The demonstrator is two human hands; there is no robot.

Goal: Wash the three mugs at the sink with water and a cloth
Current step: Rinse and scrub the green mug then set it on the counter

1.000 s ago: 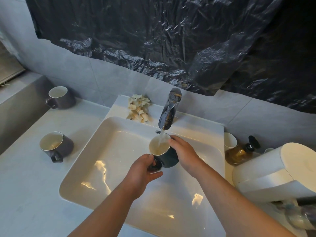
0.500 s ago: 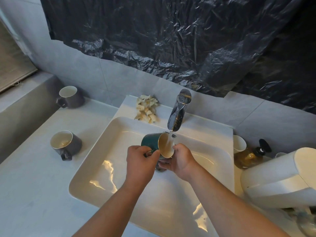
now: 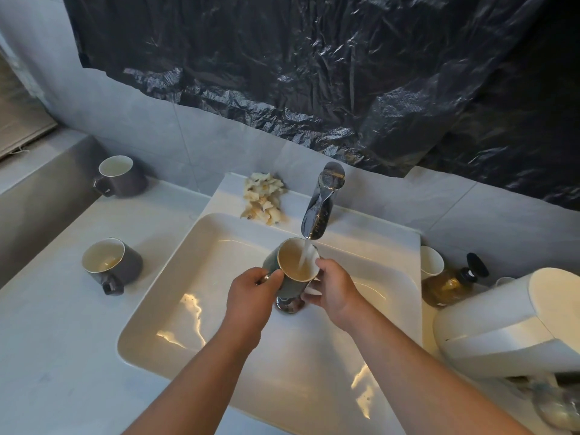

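Note:
A dark green mug (image 3: 290, 271) with a cream inside is held tilted under the chrome tap (image 3: 320, 205), and running water streams into it. My left hand (image 3: 251, 293) grips the mug by its handle side. My right hand (image 3: 332, 290) holds the mug's rim and right side. Both hands are over the white sink basin (image 3: 188, 302). Two grey mugs stand on the counter to the left, one near (image 3: 110, 265) and one far (image 3: 120, 175) against the wall. A crumpled cream cloth (image 3: 265, 199) lies on the sink's back ledge, left of the tap.
A chrome drain plug (image 3: 288, 304) sits under the mug. Right of the sink are a white cup (image 3: 431, 260), an amber pump bottle (image 3: 452, 282) and a large white appliance (image 3: 508, 321). Black plastic sheeting (image 3: 314, 73) covers the wall above.
The mug went from upright to tipped on its side, and is now turned back mouth-up and towards me under the stream. My left hand shifted up onto the handle side.

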